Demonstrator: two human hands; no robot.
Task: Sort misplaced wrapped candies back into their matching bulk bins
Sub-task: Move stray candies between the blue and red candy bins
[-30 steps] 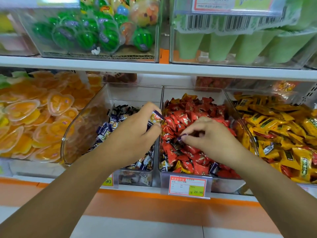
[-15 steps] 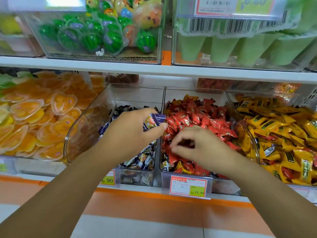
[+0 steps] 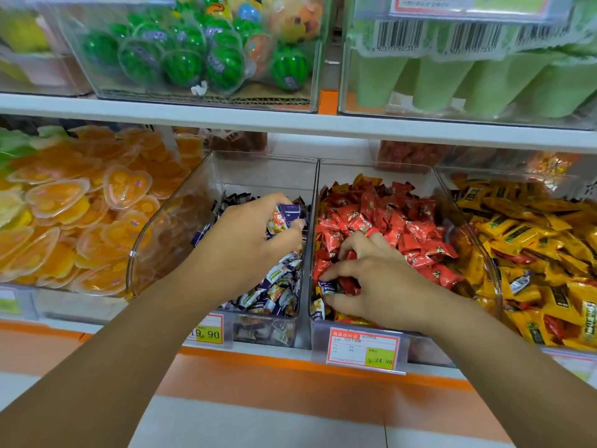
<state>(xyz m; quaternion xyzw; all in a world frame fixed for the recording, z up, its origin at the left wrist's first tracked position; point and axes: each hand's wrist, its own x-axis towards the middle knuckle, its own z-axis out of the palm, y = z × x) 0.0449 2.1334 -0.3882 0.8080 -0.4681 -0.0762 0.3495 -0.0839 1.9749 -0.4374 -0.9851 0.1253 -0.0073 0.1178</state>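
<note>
The left hand [image 3: 255,236] hovers over the purple candy bin [image 3: 258,176], its fingers curled round a small bunch of purple-wrapped candies [image 3: 284,218] held just above the pile. The right hand [image 3: 378,282] reaches into the neighbouring red candy bin [image 3: 374,171], its fingers spread over the red candies [image 3: 413,227]. Its thumb and a fingertip pinch a stray purple candy [image 3: 328,287] lying at the bin's front left corner. Yellow packets [image 3: 533,240] fill the bin to the right, heart-shaped jelly cups [image 3: 58,202] the one to the left. A price tag [image 3: 363,349] hangs on the shelf edge below the red bin.
</note>
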